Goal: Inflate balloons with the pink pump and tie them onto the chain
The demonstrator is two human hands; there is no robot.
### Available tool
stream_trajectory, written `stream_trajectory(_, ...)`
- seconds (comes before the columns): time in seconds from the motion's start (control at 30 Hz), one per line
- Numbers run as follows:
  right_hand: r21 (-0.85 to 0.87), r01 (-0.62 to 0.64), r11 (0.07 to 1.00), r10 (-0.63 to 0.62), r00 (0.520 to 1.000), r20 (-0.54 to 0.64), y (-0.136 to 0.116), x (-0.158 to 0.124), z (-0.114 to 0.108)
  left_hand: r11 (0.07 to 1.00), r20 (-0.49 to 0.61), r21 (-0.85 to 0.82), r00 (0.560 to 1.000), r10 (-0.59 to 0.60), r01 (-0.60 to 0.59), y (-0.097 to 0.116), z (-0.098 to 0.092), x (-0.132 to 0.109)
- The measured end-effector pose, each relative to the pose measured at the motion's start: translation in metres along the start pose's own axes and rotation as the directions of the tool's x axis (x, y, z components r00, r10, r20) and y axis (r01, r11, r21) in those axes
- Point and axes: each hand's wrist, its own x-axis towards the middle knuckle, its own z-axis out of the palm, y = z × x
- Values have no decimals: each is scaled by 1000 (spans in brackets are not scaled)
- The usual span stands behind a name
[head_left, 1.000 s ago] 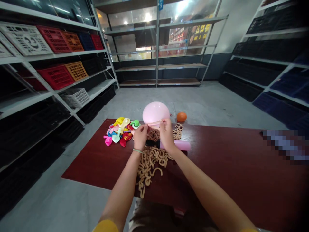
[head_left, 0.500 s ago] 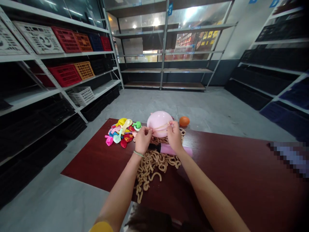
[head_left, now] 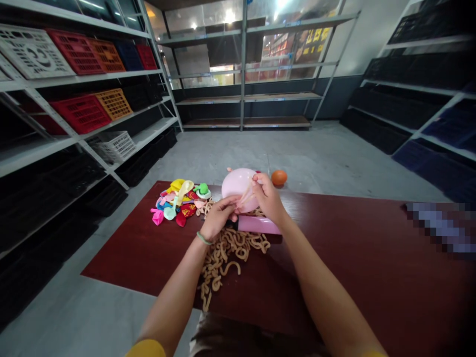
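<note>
Both hands meet over the far edge of the table, close together at the neck of the pink balloon.

Left hand: fingers pinched on the stretched neck of the balloon, low, just above the pump. Green band at the wrist.

Right hand: raised a little higher, fingertips closed on the same neck, at its upper end beside the balloon body. The neck runs taut between the 2 hands.

Pink balloon: inflated, round, sitting at the table's far edge, touching the right hand's fingers. It lies behind the pump and above the tan pile.

Pump: pink barrel with a dark end, lying flat on the table directly under the hands, the dark end toward the left hand.

Tan pile: a heap of curled tan pieces spread from under the hands toward the near edge of the table; what they are cannot be told.

Flat balloons: a loose heap in yellow, pink, red and green, on the table left of the left hand, near but apart from it.

Orange balloon: small, inflated, beyond the table's far edge, right of the pink balloon and apart from it.

Shelves with red, orange and white crates stand along the left.
</note>
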Motion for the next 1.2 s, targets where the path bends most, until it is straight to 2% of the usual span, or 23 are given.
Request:
stream_trajectory(0.13, -41, 15, 999, -13, 999, 43, 2, 0, -1, 998, 85, -14, 995, -62, 63, 7, -3, -4)
stream_trajectory(0.3, -129, 16, 992, -3, 995, 100, -6, -3, 0, 996, 147, 82, 989, -36, 25, 6, -1, -4)
stream_trajectory(0.43, -23, -35, 999, 39, 983, 179, -15, -4, 0, 993, 86, 113, 996, -20, 10, -2, 0, 0)
stream_trajectory(0.6, 117, -95, 989, 64, 967, 246, -24, -2, -7, 992, 17, 103, 997, -74, 71, -11, -1, 4)
stream_trajectory(0.7, 162, -114, 980, 68, 961, 266, -28, -2, -10, 968, -1, 251, 1000, -11, 11, -12, 1, 2)
stream_trajectory(0.77, 190, -139, 972, 75, 948, 310, -31, -2, -10, 871, 3, 475, 990, 138, -123, -10, 4, -1)
stream_trajectory(0.83, 196, -164, 967, 85, 930, 358, -34, -4, -8, 667, 76, 695, 950, 303, -269, -8, 7, -5)
stream_trajectory(0.9, 187, -159, 969, 77, 920, 384, -37, -6, -5, 455, 177, 814, 900, 397, -361, -9, 9, -7)
stream_trajectory(0.97, 156, -119, 981, 49, 918, 393, -40, -8, -2, 328, 239, 857, 870, 431, -398, -12, 10, -7)
stream_trajectory(1.07, 89, -42, 995, -2, 895, 446, -43, -9, 2, 265, 254, 869, 836, 486, -418, -21, 10, -5)
stream_trajectory(1.13, 66, 15, 998, -45, 874, 484, -43, -8, 1, 304, 224, 854, 826, 517, -422, -24, 10, -4)
stream_trajectory(1.2, 37, 87, 996, -94, 888, 450, -41, -5, -2, 396, 162, 825, 841, 516, -403, -23, 10, -3)
